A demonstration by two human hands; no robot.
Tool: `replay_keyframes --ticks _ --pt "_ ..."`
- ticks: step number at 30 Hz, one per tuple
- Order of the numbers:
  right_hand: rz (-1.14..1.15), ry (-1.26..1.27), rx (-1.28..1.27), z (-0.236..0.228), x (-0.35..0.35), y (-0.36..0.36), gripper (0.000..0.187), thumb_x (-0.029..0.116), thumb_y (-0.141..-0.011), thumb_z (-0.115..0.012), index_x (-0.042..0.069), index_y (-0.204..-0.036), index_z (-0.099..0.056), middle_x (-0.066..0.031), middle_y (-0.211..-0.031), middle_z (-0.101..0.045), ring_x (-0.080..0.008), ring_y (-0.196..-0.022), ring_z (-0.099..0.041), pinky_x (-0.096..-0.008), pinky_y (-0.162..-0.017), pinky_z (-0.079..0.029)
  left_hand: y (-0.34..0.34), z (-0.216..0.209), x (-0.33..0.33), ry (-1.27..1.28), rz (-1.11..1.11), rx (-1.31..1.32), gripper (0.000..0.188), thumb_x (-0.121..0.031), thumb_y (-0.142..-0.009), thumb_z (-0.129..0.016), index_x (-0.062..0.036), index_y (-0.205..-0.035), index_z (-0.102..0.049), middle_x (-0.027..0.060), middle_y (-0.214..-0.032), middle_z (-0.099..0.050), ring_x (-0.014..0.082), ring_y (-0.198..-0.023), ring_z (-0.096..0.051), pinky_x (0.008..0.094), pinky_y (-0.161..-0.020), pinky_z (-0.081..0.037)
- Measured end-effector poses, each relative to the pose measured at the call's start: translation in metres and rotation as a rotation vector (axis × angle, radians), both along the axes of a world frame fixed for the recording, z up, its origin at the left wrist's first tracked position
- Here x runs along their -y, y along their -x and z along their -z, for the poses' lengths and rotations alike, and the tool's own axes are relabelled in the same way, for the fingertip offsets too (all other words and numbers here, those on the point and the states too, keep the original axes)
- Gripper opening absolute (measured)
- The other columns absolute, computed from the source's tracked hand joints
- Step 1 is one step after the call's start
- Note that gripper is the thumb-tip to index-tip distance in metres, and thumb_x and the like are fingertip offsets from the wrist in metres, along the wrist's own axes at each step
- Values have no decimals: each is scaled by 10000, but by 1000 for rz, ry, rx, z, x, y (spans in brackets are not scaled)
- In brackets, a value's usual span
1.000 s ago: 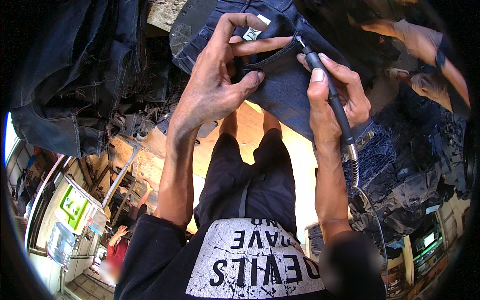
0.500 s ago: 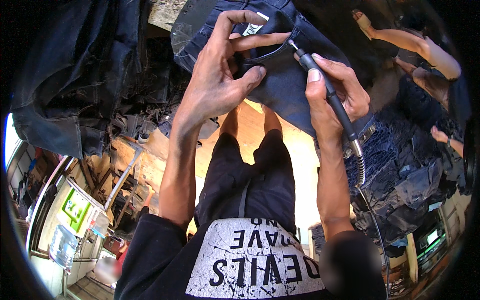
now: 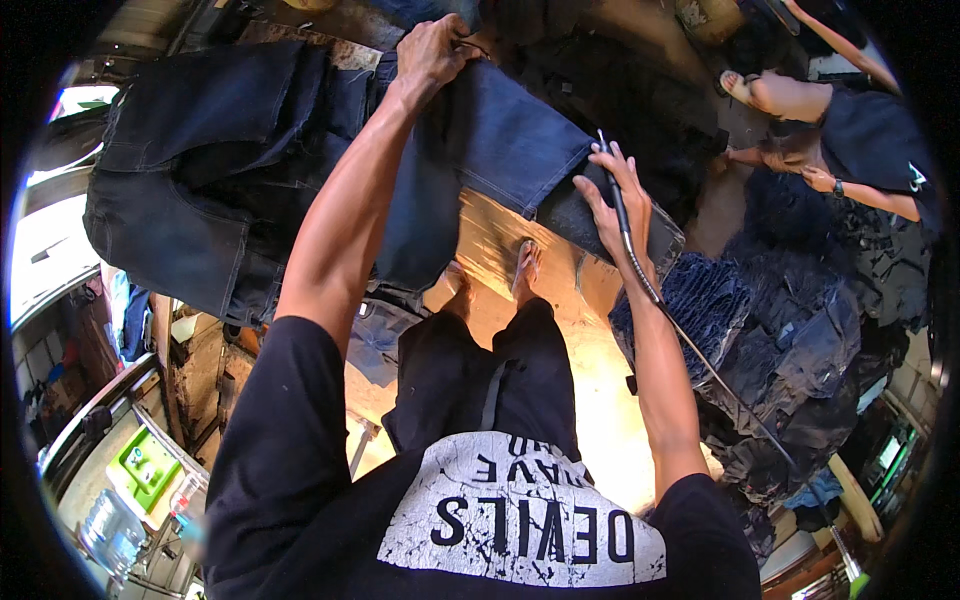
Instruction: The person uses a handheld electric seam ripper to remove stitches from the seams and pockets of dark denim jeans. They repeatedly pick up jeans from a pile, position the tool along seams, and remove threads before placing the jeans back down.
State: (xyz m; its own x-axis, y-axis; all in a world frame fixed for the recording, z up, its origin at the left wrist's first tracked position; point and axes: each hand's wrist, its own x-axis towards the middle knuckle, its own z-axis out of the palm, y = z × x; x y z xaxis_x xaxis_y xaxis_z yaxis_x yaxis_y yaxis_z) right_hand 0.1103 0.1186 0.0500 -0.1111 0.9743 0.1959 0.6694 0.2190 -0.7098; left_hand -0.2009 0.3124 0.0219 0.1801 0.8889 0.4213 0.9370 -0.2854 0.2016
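Observation:
My left hand (image 3: 435, 52) is closed on the upper end of dark blue denim trousers (image 3: 515, 125), arm stretched far forward. The trousers hang across the middle, a hemmed leg end reaching toward my right hand (image 3: 622, 195). That hand holds a slim black rotary tool handpiece (image 3: 617, 200), thin tip pointing up and away, fingers loosely spread along it. From its lower end a metal flexible shaft runs over my forearm. The tip is near the leg's hem; contact cannot be made out.
More dark jeans (image 3: 190, 150) lie heaped at the left. A pile of dark denim (image 3: 780, 300) stands at the right. Beyond it is another person, whose hand (image 3: 818, 180) wears a watch. A green tray (image 3: 145, 465) and a clear water jug (image 3: 112, 530) are at the lower left.
My left hand has left the pocket edge, moved farther away and closed on the trousers. My right hand has drawn the tool off the pocket, lower and slightly left. The trousers have shifted.

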Motion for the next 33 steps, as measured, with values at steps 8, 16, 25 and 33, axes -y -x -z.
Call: replay_keyframes --ticks 8,16,25,33 --pt "-122 -63 -123 27 -14 -25 330 66 -890 -853 56 -1190 -715 -207 -1310 -753 -351 -1272 -710 -438 -1173 -479 -125 -29 239 646 -571 1188 468 -386 -866 -934 -19 -943 -655 54 -909 -683 143 -797 -658 325 -682 -532" --pt "-107 -129 -227 39 -21 -37 185 182 -998 -774 63 -1139 -772 -160 -1130 -814 -371 -1143 -769 -529 -1179 -474 -131 5 256 743 -454 1468 365 -222 -987 -826 48 -1190 -689 121 -1062 -764 178 -901 -756 303 -853 -643" --pt "-182 -228 -224 27 -3 -31 268 85 -1044 -654 34 -1300 -716 -152 -1130 -813 -276 -1067 -790 -455 -1104 -545 -138 39 287 629 -399 1726 357 -132 -865 -933 44 -1074 -703 137 -918 -788 154 -793 -769 274 -745 -636" --pt "-479 -204 -279 36 32 -27 361 32 -878 -786 -23 -1229 -723 -225 -1120 -791 -364 -1120 -782 -503 -1042 -612 -135 40 288 647 -390 1728 237 -105 -882 -909 20 -1038 -782 135 -967 -806 185 -838 -778 320 -803 -632"
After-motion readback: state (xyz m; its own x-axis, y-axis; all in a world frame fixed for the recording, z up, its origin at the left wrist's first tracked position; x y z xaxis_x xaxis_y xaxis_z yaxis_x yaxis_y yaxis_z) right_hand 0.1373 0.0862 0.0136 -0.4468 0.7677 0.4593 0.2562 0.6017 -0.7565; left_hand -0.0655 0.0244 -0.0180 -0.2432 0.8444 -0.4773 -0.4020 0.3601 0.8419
